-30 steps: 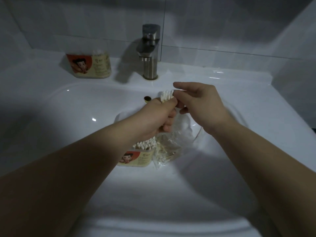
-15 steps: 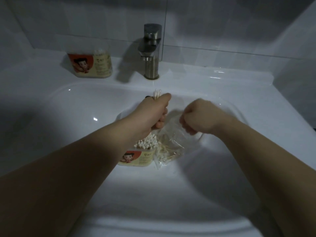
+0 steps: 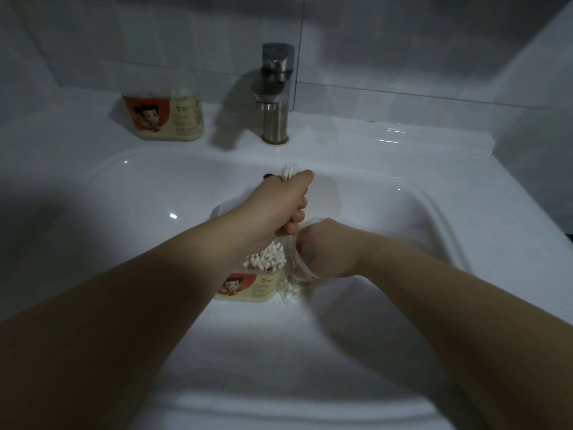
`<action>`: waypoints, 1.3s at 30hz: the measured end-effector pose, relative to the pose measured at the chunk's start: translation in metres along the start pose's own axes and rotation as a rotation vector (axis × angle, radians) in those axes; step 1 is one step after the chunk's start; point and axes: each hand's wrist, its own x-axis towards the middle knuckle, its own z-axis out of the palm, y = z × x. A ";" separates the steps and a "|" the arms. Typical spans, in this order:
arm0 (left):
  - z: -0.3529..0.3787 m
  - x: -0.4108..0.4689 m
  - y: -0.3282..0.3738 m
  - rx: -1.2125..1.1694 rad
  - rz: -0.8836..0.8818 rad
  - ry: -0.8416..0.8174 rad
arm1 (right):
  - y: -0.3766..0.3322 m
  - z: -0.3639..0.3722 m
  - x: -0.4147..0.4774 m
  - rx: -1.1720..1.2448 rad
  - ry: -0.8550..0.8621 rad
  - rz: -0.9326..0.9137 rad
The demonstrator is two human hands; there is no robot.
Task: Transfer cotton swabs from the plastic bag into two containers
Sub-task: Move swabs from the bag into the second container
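Note:
My left hand (image 3: 280, 209) grips a bundle of cotton swabs (image 3: 289, 171) over the sink basin, their white tips sticking out above my fist. Just below it an open container (image 3: 252, 288) with a cartoon label stands in the basin, filled with upright swabs. Right beside it lies the clear plastic bag (image 3: 293, 285) with swabs in it. My right hand (image 3: 324, 248) is pushed down into the bag's mouth, and its fingers are hidden. A second labelled container (image 3: 167, 117) stands on the counter at the back left.
The white sink (image 3: 148, 193) surrounds everything, with a steel faucet (image 3: 275, 88) at the back centre and a dark overflow hole behind my left hand. A tiled wall rises behind the counter. Lighting is dim.
My right hand has dropped from near the swab bundle down into the plastic bag. My left hand keeps the bundle and has stayed almost still.

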 end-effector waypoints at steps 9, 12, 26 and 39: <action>-0.002 0.003 -0.002 0.025 -0.030 -0.025 | -0.005 0.009 -0.001 -0.130 -0.011 -0.037; -0.002 0.002 -0.002 0.041 -0.031 -0.029 | -0.005 0.005 -0.002 -0.110 -0.036 0.029; 0.001 0.000 -0.006 0.266 -0.005 -0.065 | -0.004 -0.005 -0.005 -0.307 -0.061 0.009; -0.005 0.000 -0.010 0.967 0.241 -0.020 | -0.001 -0.012 -0.009 -0.445 -0.107 0.052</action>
